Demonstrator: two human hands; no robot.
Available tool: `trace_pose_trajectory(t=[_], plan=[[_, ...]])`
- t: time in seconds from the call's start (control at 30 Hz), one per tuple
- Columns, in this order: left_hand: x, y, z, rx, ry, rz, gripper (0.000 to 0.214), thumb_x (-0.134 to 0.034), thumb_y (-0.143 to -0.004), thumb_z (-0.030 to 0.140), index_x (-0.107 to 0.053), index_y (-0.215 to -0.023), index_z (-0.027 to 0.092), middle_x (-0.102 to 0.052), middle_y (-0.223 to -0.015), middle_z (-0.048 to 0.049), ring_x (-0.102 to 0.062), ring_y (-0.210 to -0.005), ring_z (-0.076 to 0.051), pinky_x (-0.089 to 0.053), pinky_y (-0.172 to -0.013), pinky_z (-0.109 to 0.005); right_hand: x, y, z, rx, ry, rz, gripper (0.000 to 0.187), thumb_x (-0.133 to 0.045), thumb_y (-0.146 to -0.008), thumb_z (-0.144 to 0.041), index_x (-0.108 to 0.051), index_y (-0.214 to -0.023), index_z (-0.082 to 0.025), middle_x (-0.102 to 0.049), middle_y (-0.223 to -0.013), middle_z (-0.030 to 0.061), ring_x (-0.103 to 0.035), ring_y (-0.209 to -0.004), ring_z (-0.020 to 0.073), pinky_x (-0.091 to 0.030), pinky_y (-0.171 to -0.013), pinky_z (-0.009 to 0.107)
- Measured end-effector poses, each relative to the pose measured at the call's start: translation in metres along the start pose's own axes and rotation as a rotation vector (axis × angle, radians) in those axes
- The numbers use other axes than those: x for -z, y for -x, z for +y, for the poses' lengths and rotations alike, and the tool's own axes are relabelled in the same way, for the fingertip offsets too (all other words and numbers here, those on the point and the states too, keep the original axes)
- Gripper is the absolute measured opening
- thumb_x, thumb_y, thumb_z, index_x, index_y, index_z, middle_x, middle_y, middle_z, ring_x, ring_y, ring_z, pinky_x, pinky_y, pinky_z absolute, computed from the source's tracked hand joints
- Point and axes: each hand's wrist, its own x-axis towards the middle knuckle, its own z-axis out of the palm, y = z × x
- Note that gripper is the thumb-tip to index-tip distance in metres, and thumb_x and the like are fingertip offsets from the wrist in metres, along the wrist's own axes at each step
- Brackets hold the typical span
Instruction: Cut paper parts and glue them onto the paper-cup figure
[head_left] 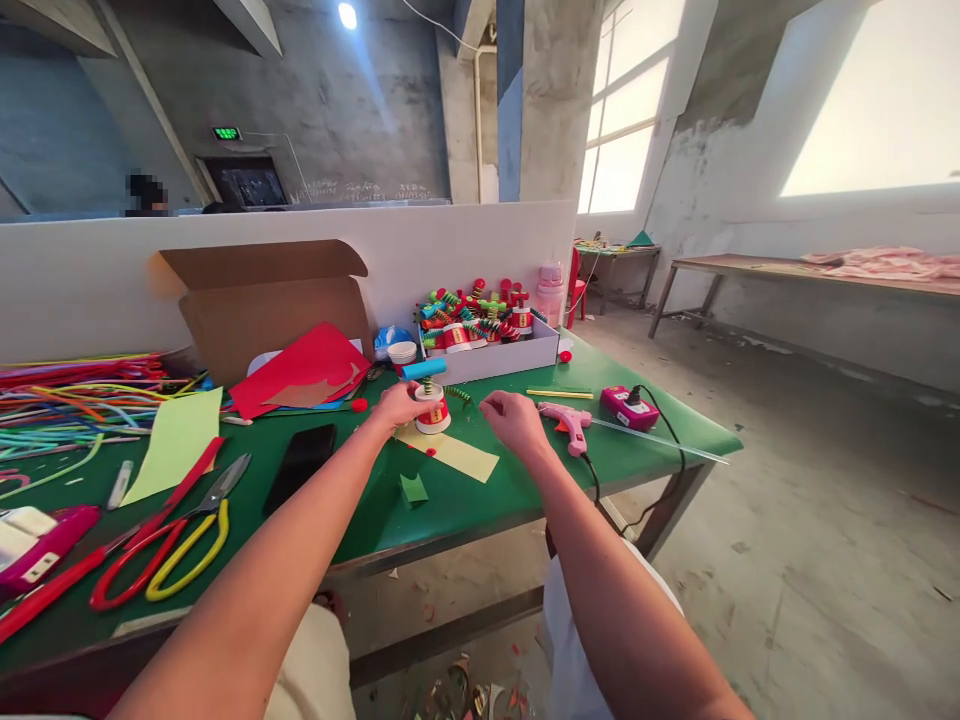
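My left hand (pixel 399 404) grips the side of a small red and white paper cup (pixel 433 414), which stands upside down on the table. A coiled stem on top of the cup carries a blue paper roll (pixel 424 370). From the cup's right side a dark green coiled strip (pixel 456 394) sticks out toward my right hand (pixel 513 416). The right fingertips are pinched together just beyond the coil's end, apart from it; whatever they hold is too small to see. Under the cup lies a pale yellow paper strip (pixel 469 460) with a small red dot (pixel 431 452).
A pink glue gun (pixel 571 424) and a magenta power socket (pixel 628 408) lie right. Behind stands a white box (pixel 502 358) of similar cup figures. Red-handled scissors (pixel 161 535), a black phone (pixel 301 465), red paper (pixel 304 370) and pipe cleaners (pixel 82 410) lie left. A folded green scrap (pixel 413 488) lies in front.
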Motion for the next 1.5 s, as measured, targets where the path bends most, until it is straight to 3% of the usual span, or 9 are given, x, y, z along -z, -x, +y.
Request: trace_pose_trajectory(t=[0.13,0.3,0.5,0.73,0.93,1.1,1.2,1.33,1.5], plan=[[-0.002,-0.004,0.004,-0.005,0.074,-0.020,0.042,-0.080,-0.050,0.045,-0.064,-0.081,0.021,-0.074,-0.088,-0.0027,-0.069,-0.090,-0.026,-0.052,-0.069,-0.029,0.008,-0.002,0.003,0.013,-0.035,0.030,0.021,-0.051,-0.085,-0.023,-0.072,-0.080,-0.018,-0.069,-0.070,0.0019,-0.053,-0.062,0.0139,-0.032,-0.056,0.024],[-0.010,-0.012,0.019,-0.112,0.177,-0.093,0.049,-0.079,-0.048,0.048,-0.065,-0.084,0.019,-0.074,-0.092,-0.0056,-0.067,-0.094,-0.028,-0.052,-0.078,-0.033,0.015,-0.001,0.008,0.014,-0.051,0.047,0.021,-0.051,-0.085,-0.022,-0.071,-0.079,-0.018,-0.068,-0.069,0.0016,-0.053,-0.061,0.0139,-0.032,-0.056,0.024],[-0.019,-0.011,0.023,-0.110,0.134,-0.099,0.054,-0.081,-0.043,0.047,-0.066,-0.086,0.019,-0.074,-0.094,-0.0064,-0.067,-0.096,-0.030,-0.052,-0.083,-0.036,0.016,-0.002,0.013,0.014,-0.023,0.053,0.020,-0.052,-0.085,-0.022,-0.071,-0.079,-0.019,-0.068,-0.071,0.0021,-0.054,-0.063,0.0140,-0.032,-0.057,0.024],[-0.016,-0.006,0.018,-0.085,0.168,-0.110,0.055,-0.080,-0.047,0.051,-0.067,-0.088,0.017,-0.074,-0.097,-0.0075,-0.067,-0.096,-0.029,-0.051,-0.082,-0.036,0.016,0.000,0.008,0.000,-0.010,0.031,0.022,-0.051,-0.086,-0.023,-0.072,-0.083,-0.019,-0.070,-0.073,0.0027,-0.055,-0.065,0.0144,-0.033,-0.058,0.024],[-0.010,-0.006,0.023,-0.113,0.034,-0.139,0.054,-0.081,-0.052,0.049,-0.071,-0.095,0.019,-0.074,-0.106,-0.0079,-0.065,-0.101,-0.031,-0.050,-0.086,-0.036,0.015,-0.001,0.010,0.004,0.009,0.018,0.021,-0.052,-0.086,-0.023,-0.072,-0.082,-0.019,-0.069,-0.071,0.0022,-0.055,-0.064,0.0141,-0.033,-0.057,0.024],[0.021,0.017,0.028,-0.169,-0.301,0.015,0.054,-0.080,-0.061,0.040,-0.069,-0.111,0.023,-0.072,-0.113,-0.0073,-0.060,-0.111,-0.034,-0.045,-0.094,-0.040,0.014,-0.004,0.012,0.007,0.011,0.012,0.021,-0.052,-0.086,-0.024,-0.072,-0.083,-0.018,-0.070,-0.074,0.0028,-0.055,-0.067,0.0143,-0.033,-0.059,0.024],[0.037,0.041,0.027,-0.237,-0.440,0.142,0.032,-0.070,-0.072,0.033,-0.072,-0.102,0.023,-0.073,-0.104,-0.0070,-0.060,-0.108,-0.033,-0.044,-0.092,-0.041,0.011,-0.004,0.009,0.016,0.015,-0.010,0.021,-0.052,-0.087,-0.024,-0.072,-0.086,-0.017,-0.070,-0.075,0.0028,-0.055,-0.067,0.0140,-0.032,-0.058,0.024],[0.037,0.070,0.023,-0.270,-0.476,0.014,0.016,-0.060,-0.077,0.028,-0.075,-0.076,0.023,-0.074,-0.086,-0.0046,-0.064,-0.089,-0.025,-0.046,-0.079,-0.032,0.001,0.002,0.001,0.074,0.066,-0.050,0.023,-0.052,-0.087,-0.025,-0.072,-0.083,-0.017,-0.069,-0.073,0.0033,-0.054,-0.067,0.0146,-0.029,-0.058,0.024],[0.018,0.084,0.018,-0.246,-0.517,-0.135,0.016,-0.060,-0.073,0.022,-0.076,-0.071,0.026,-0.075,-0.079,-0.0037,-0.066,-0.081,-0.023,-0.045,-0.072,-0.030,-0.010,0.014,-0.007,0.139,0.122,-0.125,0.024,-0.050,-0.089,-0.024,-0.072,-0.082,-0.018,-0.069,-0.074,0.0032,-0.054,-0.067,0.0144,-0.027,-0.057,0.025]])
